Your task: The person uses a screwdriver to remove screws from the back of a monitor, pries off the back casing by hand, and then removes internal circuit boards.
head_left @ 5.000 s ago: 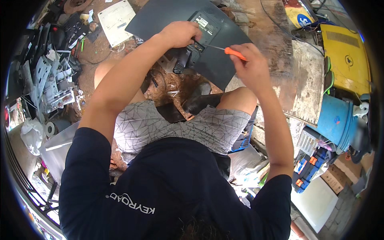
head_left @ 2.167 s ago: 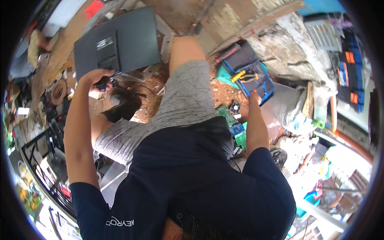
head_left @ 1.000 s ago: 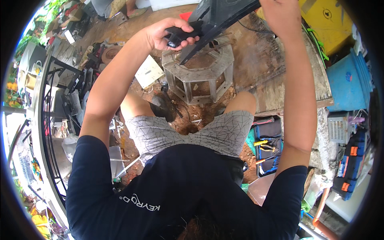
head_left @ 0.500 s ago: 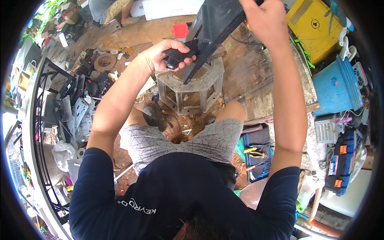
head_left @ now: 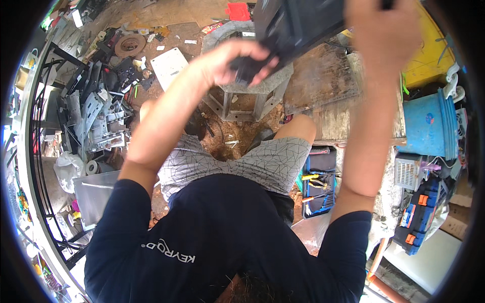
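Observation:
A large flat black plastic casing (head_left: 308,25) with a protruding block at one corner is held up at the top of the view. Its upper part runs out of the picture, and motion smears it, so I cannot tell exactly what device it is. My left hand (head_left: 240,60) is closed around the black protruding block at its lower left. My right hand (head_left: 386,35), blurred, grips the casing's right end. Below the casing stands a grey metal stand (head_left: 252,86) with an open frame, partly hidden by it and by my left hand.
Metal and plastic scrap (head_left: 103,113) is heaped at the left, beside a black metal frame (head_left: 35,146). A wooden bench (head_left: 328,118) lies at the right, a tool pouch (head_left: 319,189) below it. Further right are a blue bucket (head_left: 429,123) and a blue-black toolbox (head_left: 419,217).
Both hands and the black casing have shifted to the right and turned a little. The view has tilted, so the stand sits higher and a white plate beside it shows more fully.

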